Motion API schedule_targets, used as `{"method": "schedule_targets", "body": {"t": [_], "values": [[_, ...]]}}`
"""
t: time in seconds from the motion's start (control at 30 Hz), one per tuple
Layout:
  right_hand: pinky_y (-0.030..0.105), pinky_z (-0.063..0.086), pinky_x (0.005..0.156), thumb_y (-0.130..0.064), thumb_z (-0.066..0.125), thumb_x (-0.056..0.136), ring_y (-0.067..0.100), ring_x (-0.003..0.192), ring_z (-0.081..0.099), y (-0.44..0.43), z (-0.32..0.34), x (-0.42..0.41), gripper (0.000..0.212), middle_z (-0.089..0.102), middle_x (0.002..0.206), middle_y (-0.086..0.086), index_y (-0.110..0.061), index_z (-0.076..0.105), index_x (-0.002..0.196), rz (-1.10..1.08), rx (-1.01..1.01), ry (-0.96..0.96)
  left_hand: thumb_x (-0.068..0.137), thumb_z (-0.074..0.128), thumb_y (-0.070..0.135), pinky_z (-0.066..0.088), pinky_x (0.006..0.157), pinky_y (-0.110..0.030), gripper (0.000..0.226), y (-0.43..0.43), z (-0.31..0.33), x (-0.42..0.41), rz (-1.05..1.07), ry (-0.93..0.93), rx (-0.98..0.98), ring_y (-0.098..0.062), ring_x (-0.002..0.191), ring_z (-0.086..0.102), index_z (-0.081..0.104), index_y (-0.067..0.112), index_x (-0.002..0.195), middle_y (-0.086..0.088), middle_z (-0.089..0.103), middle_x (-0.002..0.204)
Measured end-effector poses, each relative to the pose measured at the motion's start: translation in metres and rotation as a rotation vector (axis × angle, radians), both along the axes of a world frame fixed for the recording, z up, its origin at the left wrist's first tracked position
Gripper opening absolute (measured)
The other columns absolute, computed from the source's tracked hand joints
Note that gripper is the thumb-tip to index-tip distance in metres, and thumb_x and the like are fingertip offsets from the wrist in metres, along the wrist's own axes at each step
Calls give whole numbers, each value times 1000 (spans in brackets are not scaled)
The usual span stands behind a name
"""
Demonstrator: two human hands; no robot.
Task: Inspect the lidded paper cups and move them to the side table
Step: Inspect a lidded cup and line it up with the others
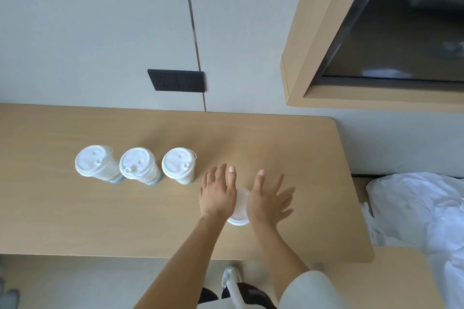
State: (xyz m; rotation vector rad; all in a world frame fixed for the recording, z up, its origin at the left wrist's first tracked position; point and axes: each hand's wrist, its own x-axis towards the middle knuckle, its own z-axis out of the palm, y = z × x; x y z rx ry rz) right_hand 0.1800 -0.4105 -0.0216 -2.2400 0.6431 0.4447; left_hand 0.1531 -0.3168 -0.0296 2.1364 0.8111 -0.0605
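Three white lidded paper cups stand upright in a row on the wooden table (100,221): the left cup (94,163), the middle cup (138,165) and the right cup (178,164). A fourth lidded cup (240,206) stands nearer the table's front, between my two hands. My left hand (218,190) lies against its left side with fingers straight and spread. On the cup's right side my right hand (267,198) does the same, its fingers blurred. Most of this cup is hidden by the hands.
The table ends at a rounded right edge (351,183). A lower wooden surface (391,278) sits at the bottom right, beside white bedding (421,208). A black socket panel (177,80) is on the wall behind. A wood-framed dark screen (391,32) hangs at upper right.
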Motion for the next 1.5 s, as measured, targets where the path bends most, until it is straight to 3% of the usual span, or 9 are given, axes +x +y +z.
{"method": "schedule_targets", "body": {"t": [0.17,0.57,0.7,0.8,0.97,1.07,1.23,1.37,1.5], "values": [[57,2,126,-65,30,103,30,161,1,2,-13,15,73,-1,175,16,-32,14,167,414,-110,-223,95,11,71,27,120,-51,77,-15,-12,-14,336,164,-189,-29,148,35,41,28,152,-8,46,156],[59,-2,126,-63,22,105,24,161,5,10,-36,19,67,16,173,12,-35,18,166,402,-91,-122,92,4,67,32,113,-52,73,-24,-23,-1,398,176,-50,-25,141,44,47,38,143,-3,57,146],[63,-4,124,-62,20,105,24,161,7,9,-33,13,65,22,172,9,-35,22,164,290,-52,-68,94,7,66,31,115,-51,73,-20,-20,-1,280,133,-47,-27,143,41,41,34,149,-4,53,150],[65,0,124,-66,19,103,30,158,17,5,-28,-1,65,28,167,14,-35,30,160,14,38,44,103,21,59,29,118,-47,64,-10,-16,8,13,98,73,-24,147,36,35,25,156,-2,48,155],[62,1,125,-74,21,100,37,158,18,-4,-15,-5,80,24,169,19,-28,17,166,-212,184,160,107,29,50,34,116,-43,56,-4,-2,12,-242,-103,134,-20,144,43,49,19,148,1,53,150],[57,7,127,-66,30,103,31,159,17,-13,-8,-8,75,17,173,14,-26,19,166,8,96,-27,109,26,46,41,111,-41,53,1,4,-8,-177,-216,30,-21,138,50,54,18,145,1,56,148],[62,15,123,-69,33,95,34,157,23,-23,-17,-15,79,25,172,13,-23,43,158,740,-120,-571,107,38,17,40,102,-25,42,11,-23,-74,-71,-232,-40,-18,134,53,51,18,148,2,54,151],[71,18,121,-63,42,98,38,149,39,-20,-29,-7,67,39,165,16,-23,52,151,1200,-380,-728,94,35,19,36,121,-44,62,5,-65,-112,-234,-146,-31,-29,150,39,40,17,156,-6,44,160],[64,35,114,-55,53,91,38,135,55,-21,-37,-8,63,55,152,17,-20,60,143,1272,-489,-803,87,28,26,25,125,-55,76,-5,-91,-118,-414,-41,14,-29,160,15,21,30,163,6,21,172]]}}
